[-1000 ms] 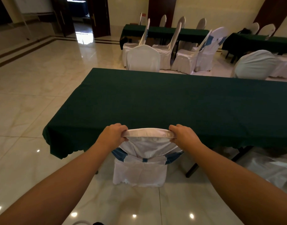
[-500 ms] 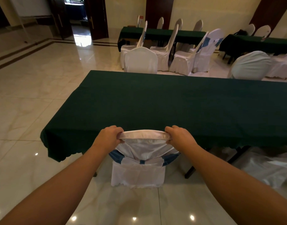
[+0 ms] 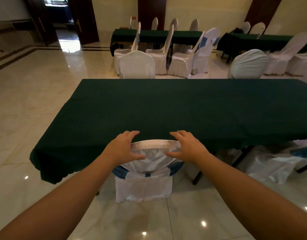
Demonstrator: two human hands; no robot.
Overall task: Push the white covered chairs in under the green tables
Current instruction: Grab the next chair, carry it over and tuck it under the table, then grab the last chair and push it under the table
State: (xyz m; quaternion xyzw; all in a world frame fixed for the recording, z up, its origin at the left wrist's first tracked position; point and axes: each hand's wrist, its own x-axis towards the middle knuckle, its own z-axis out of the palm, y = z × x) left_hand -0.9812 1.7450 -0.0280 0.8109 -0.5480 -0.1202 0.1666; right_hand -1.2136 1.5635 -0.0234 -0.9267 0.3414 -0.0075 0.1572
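A white covered chair (image 3: 149, 161) with a blue sash stands tucked against the near edge of the green table (image 3: 184, 108); its seat is hidden under the cloth. My left hand (image 3: 122, 148) is at the left end of the chair's top rail and my right hand (image 3: 185, 147) at the right end. Both hands have their fingers spread and lifted off the rail, thumbs still close to the chair back.
Another white covered chair (image 3: 270, 163) sits under the table at the right. Two chair backs (image 3: 137, 64) (image 3: 248, 64) show beyond the table's far edge. Further back stand more green tables (image 3: 156, 34) with several white chairs pulled out. Glossy tiled floor lies to the left.
Both hands have let go of the chair's top rail and opened. The chair back now sits closer to the table edge than before.
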